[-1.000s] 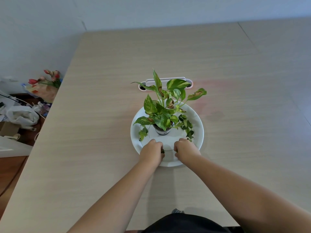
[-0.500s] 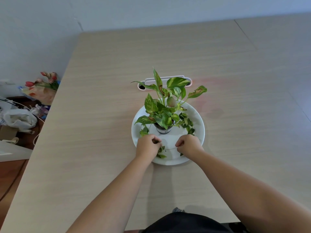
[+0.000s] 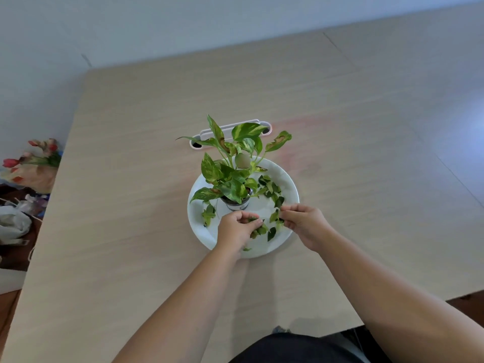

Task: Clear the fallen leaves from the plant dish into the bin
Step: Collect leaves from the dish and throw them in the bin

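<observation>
Left hand (image 3: 237, 227): over the near part of the plant dish (image 3: 201, 226), fingers curled around a few small green leaves; how many cannot be told. Right hand (image 3: 303, 222): at the dish's near-right part, thumb and fingers pinched on a leaf at their tips.

Fallen leaves (image 3: 271, 191): a loose band lies on the dish right of the pot, more between the two hands, a small clump left of the pot, one scrap by the near rim under the left wrist. Those beneath the hands are hidden.

Potted plant (image 3: 230, 179): upright at the dish's centre; foliage covers most of the pot (image 3: 235, 204) and the dish's far rim.

White slotted object (image 3: 230, 131): on the desk just beyond the dish, partly screened by leaves; its kind cannot be told.

Desk (image 3: 366, 179): bare and open on every side of the dish; left edge well apart from it, with flowers (image 3: 39, 155) and bags below it, cut off by the frame.
</observation>
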A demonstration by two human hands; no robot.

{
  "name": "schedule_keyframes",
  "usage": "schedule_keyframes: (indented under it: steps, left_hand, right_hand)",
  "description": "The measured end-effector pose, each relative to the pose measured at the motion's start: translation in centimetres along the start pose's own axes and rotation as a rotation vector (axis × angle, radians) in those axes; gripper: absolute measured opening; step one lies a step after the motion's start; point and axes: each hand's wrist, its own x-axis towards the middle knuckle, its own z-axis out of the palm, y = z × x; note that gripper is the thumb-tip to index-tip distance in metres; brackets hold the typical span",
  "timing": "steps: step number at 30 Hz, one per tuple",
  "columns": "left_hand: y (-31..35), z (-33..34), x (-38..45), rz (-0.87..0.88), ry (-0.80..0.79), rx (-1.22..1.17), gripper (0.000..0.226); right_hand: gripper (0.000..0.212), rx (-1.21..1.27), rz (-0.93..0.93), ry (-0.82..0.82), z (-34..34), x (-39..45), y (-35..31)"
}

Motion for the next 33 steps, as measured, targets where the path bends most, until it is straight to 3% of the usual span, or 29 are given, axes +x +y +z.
schedule_keyframes:
  steps: [8,22,27,33]
  left_hand:
    - [1.3,8.1,-1.6,-0.032,-0.196,-0.116,0.013]
    - [-1.0,28.4,-11.4,-0.047,-0.633,0.145,0.015]
    - [-3.4,33.9,-14.5,-0.005,-0.725,0.294,0.013]
    - [-7.2,38.8,-16.4,0.119,-0.789,0.649,0.014]
  right_hand:
    - [0.015,0.233,-0.056,0.143,-7.9,-3.1,-0.2]
    - [0.018,0.544,-0.142,0.528,-28.5,-13.6,5.5]
    - [0.017,0.499,-0.084,0.621,-33.8,-16.6,8.9]
    - [0.018,0.248,0.059,0.735,-38.8,-17.5,12.6]
